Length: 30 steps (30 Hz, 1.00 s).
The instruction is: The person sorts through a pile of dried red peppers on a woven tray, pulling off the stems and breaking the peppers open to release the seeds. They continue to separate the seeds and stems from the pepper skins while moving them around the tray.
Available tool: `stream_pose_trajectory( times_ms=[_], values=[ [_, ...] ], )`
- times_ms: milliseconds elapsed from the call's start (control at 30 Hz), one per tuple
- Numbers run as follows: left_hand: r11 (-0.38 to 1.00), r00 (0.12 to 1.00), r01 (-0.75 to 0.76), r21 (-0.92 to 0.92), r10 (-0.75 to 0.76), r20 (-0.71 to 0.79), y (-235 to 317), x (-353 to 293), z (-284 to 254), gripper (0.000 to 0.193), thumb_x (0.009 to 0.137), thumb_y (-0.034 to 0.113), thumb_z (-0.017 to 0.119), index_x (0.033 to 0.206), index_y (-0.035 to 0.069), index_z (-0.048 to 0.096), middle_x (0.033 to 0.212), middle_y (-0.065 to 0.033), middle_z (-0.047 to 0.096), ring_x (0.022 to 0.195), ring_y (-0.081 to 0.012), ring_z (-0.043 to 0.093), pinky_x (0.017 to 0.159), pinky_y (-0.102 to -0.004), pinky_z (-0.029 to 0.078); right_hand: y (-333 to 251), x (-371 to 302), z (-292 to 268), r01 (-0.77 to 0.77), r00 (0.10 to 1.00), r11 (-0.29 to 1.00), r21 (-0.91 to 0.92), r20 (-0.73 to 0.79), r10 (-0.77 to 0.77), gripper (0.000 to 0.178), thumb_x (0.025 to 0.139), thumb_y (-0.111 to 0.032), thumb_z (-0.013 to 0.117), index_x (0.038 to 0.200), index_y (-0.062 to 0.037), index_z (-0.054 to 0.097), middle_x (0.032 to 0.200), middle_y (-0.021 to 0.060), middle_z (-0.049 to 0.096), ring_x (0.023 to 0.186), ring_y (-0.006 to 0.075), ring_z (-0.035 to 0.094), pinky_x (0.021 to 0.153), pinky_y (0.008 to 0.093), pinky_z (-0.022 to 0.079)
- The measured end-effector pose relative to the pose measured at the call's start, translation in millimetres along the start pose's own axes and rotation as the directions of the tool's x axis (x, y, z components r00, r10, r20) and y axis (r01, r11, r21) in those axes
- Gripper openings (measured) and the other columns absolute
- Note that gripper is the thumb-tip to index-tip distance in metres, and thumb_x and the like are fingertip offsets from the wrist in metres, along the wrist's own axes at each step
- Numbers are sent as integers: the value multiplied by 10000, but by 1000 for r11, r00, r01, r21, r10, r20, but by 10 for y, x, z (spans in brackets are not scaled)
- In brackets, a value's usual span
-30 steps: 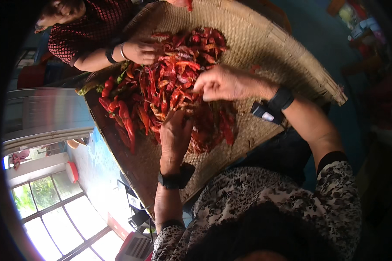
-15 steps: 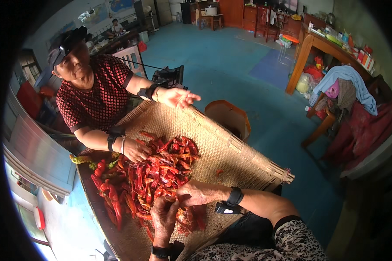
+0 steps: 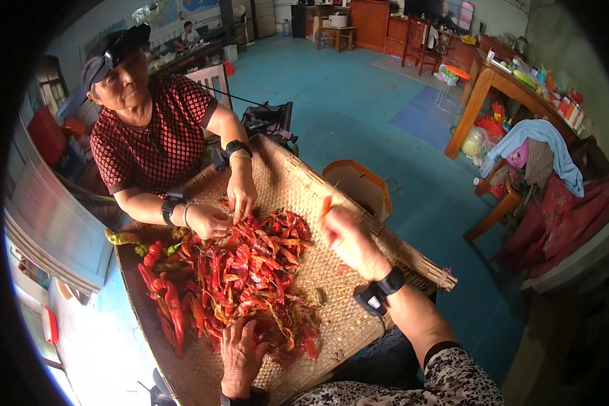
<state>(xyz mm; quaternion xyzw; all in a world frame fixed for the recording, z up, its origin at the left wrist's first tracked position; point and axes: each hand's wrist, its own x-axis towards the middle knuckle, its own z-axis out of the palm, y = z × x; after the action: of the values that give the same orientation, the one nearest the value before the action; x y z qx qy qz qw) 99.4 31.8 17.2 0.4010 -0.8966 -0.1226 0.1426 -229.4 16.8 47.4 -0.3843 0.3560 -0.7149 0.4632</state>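
My right hand (image 3: 345,233) is pinched shut on one red chili (image 3: 326,205) above the woven tray (image 3: 358,318); left hand (image 3: 240,345) flat, open on chili pile (image 3: 243,277): I'd keep grip light.

Painted blue concrete floor (image 3: 358,101) spreads beyond the hands. Wooden side table (image 3: 501,84) w/ cluttered top far right; dark wooden chairs (image 3: 423,40) at back. Grey corrugated metal sheet (image 3: 54,223) left. Bright daylight throughout.

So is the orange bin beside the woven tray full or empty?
Empty, as far as visible: the orange bin shows only its bare pale inside; its bottom is hidden behind the woven tray.
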Motion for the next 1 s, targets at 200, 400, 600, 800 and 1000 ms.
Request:
stream_pose_trajectory(
  times_ms=[200, 400, 600, 800, 1000],
  values=[
    [998, 996, -30, -59, 35, 83, 119, 95, -63, 515, 627, 122, 764, 1090, 50, 550, 1043, -125, 537, 970, -326, 484, 821, -424, 425, 72, -12, 1, -141, 985, 990, -14, -98, 139, 344, 907, -299, 586, 1131, -38, 571, 864, 63, 643, 635, 77, 550, 560, 227, 505],
    [998, 995, -19, -55, 25, 98, -46, 155, 114, 289, 676, 147, 698, 928, 63, 585, 889, -126, 584, 844, -338, 556, 719, -423, 472, 530, -407, 527, 265, 682, 613, -744, 594, 426, 303, 867, -160, 634, 1134, -29, 577, 936, 85, 606, 713, 139, 605, 610, 288, 531],
    [999, 997, 40, 2, -40, 59, -86, 195, 37, 106, 690, 91, 653, 779, 42, 623, 801, -114, 598, 792, -317, 584, 644, -410, 484, 558, -450, 578, 452, 560, 456, -766, 642, 524, 328, 825, -160, 665, 1095, -9, 557, 934, 125, 571, 801, 287, 608, 713, 398, 494],
    [668, 938, 310, -676, -331, 104, 141, 296, -224, 130, 752, 28, 675, 879, 32, 647, 798, -80, 624, 747, -168, 622, 641, -306, 490, 488, -439, 655, 192, 638, 643, -741, 592, 493, 479, 820, -256, 693, 1202, -13, 534, 1048, 162, 619, 833, 262, 637, 722, 371, 503],
    [563, 976, 64, -824, -209, -67, 161, 340, 109, 127, 867, 49, 641, 990, 27, 622, 825, -18, 661, 711, -96, 618, 650, -241, 508, 613, -483, 662, 298, 749, 773, -560, 639, 174, 432, 850, -246, 664, 1173, 10, 536, 841, 168, 627, 727, 257, 627, 650, 372, 474]
  ],
)
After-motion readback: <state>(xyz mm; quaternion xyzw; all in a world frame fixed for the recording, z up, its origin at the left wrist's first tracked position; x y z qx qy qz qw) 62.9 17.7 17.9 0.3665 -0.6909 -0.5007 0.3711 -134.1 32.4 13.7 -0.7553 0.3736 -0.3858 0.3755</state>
